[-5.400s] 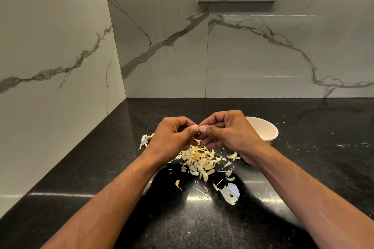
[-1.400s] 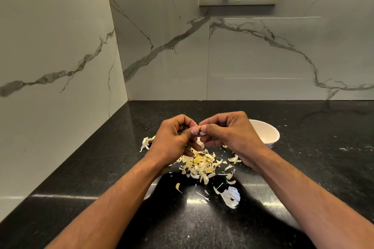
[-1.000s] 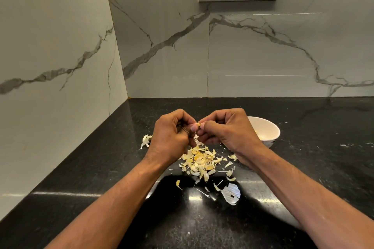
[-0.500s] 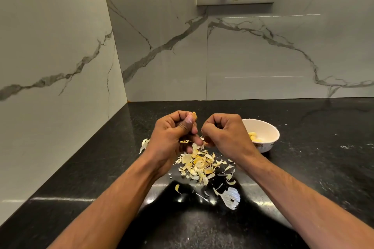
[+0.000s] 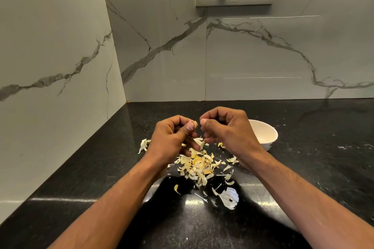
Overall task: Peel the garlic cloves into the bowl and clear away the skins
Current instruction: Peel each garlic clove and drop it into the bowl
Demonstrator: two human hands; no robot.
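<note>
Left hand [image 5: 172,139] pinching a garlic clove [image 5: 195,123] above the skins [image 5: 199,164] heaped on the black table [image 5: 313,168]; right hand [image 5: 228,129] curled, contents unclear, beside white bowl [image 5: 265,134].

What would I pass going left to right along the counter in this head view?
Stray white skin → left hand → garlic clove pinched at its thumb → right hand → white bowl.
</note>
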